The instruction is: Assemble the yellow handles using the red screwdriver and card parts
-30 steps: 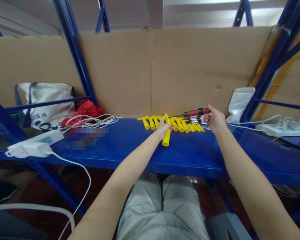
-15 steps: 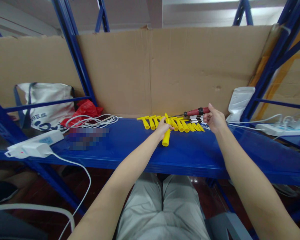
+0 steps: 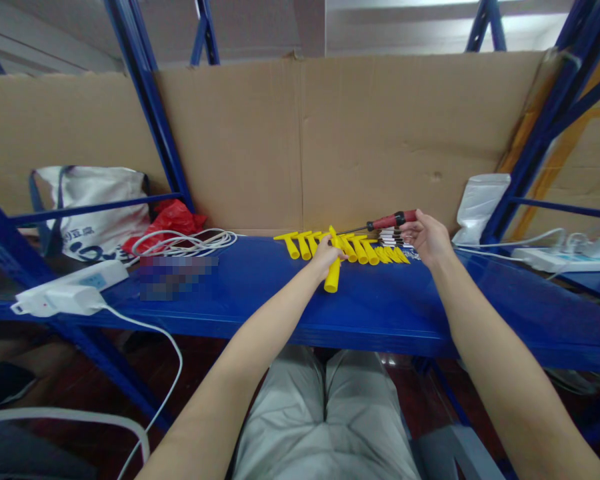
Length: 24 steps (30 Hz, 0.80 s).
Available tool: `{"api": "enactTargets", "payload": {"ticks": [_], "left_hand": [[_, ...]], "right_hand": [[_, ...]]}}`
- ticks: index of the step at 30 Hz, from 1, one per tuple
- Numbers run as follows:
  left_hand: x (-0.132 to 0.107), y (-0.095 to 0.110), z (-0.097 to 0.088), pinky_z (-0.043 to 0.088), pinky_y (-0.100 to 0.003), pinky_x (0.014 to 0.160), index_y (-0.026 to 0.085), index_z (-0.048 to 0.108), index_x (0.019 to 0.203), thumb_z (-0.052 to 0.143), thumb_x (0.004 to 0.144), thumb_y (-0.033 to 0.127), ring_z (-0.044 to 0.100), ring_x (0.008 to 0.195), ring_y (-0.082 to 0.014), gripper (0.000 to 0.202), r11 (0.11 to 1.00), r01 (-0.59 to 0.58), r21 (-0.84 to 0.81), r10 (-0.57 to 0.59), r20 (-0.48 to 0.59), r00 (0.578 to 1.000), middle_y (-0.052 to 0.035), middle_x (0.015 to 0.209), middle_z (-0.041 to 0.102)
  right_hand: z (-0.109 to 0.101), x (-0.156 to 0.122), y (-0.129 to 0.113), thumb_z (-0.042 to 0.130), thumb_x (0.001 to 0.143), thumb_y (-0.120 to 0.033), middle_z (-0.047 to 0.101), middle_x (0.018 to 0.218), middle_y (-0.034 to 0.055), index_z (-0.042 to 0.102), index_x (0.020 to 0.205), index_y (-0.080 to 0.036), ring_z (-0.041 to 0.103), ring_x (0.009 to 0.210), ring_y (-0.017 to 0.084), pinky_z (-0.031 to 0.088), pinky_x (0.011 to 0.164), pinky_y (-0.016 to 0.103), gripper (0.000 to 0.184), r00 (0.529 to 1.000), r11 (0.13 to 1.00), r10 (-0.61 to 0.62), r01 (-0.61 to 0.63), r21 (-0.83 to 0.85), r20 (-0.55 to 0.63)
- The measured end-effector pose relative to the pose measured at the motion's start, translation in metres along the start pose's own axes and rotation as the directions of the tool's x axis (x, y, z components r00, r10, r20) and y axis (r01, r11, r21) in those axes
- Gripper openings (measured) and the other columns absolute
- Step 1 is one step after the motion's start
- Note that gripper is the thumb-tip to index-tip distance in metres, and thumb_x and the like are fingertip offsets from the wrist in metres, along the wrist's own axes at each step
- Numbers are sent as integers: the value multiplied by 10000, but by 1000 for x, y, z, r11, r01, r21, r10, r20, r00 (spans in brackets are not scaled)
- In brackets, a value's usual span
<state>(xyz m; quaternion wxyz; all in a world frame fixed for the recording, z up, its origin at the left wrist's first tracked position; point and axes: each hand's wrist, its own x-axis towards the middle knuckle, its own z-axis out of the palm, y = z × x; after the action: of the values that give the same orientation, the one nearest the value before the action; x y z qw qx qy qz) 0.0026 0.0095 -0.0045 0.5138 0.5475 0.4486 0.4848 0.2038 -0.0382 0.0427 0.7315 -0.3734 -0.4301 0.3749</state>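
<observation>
My left hand (image 3: 326,256) is closed around a yellow T-shaped plastic tool (image 3: 332,277), its hollow-looking round handle pointing towards me. A red and black screwdriver (image 3: 391,221) lies nearly level, its thin shaft reaching left to the head of that tool. At the butt of its handle, my right hand (image 3: 427,236) grips it between thumb and fingers. Whether the tip touches a screw is too small to tell. Behind my left hand, several like yellow T-shaped tools (image 3: 364,251) stand in a row. Flat yellow pieces (image 3: 393,255) lie to their right.
Small white and dark packets (image 3: 391,237) sit behind the yellow pieces on the blue shelf (image 3: 260,293). A cardboard sheet (image 3: 380,133) closes off the back. To the left are a coiled white cable (image 3: 200,241), a power strip (image 3: 70,287), a red bag (image 3: 173,223) and a cloth bag (image 3: 100,207).
The fingers of my right hand have shifted and opened slightly at the screwdriver's butt, and the handle has moved a little left. My left hand and the yellow tool stay put.
</observation>
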Motion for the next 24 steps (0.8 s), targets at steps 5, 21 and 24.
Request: {"api": "enactTargets", "payload": {"ticks": [5, 21, 24], "left_hand": [[0, 1, 0, 416, -211, 492, 242, 365, 1340, 583, 598, -19, 540, 515, -98, 816, 1000, -10, 3, 10, 5, 1000, -39, 853, 640], [-6, 3, 0, 410, -210, 493, 233, 371, 1323, 591, 593, -12, 523, 507, -89, 800, 1000, -16, 15, 16, 17, 1000, -25, 827, 613], [-7, 4, 1, 405, -205, 485, 235, 360, 1328, 586, 590, -12, 519, 509, -90, 810, 1000, -14, 15, 14, 41, 999, -29, 833, 621]], "right_hand": [[-1, 1, 3, 643, 761, -430, 568, 498, -32, 468, 675, -192, 471, 379, 71, 375, 382, 183, 308, 1000, 999, -13, 13, -42, 3], [-3, 4, 7, 702, 662, -511, 443, 425, -79, 375, 634, -210, 401, 341, 58, 314, 331, 181, 445, 995, 998, -51, 47, -51, -86], [-4, 6, 8, 702, 664, -501, 423, 423, -88, 361, 648, -216, 397, 336, 61, 293, 318, 181, 445, 988, 997, -77, 72, -41, -131]]}}
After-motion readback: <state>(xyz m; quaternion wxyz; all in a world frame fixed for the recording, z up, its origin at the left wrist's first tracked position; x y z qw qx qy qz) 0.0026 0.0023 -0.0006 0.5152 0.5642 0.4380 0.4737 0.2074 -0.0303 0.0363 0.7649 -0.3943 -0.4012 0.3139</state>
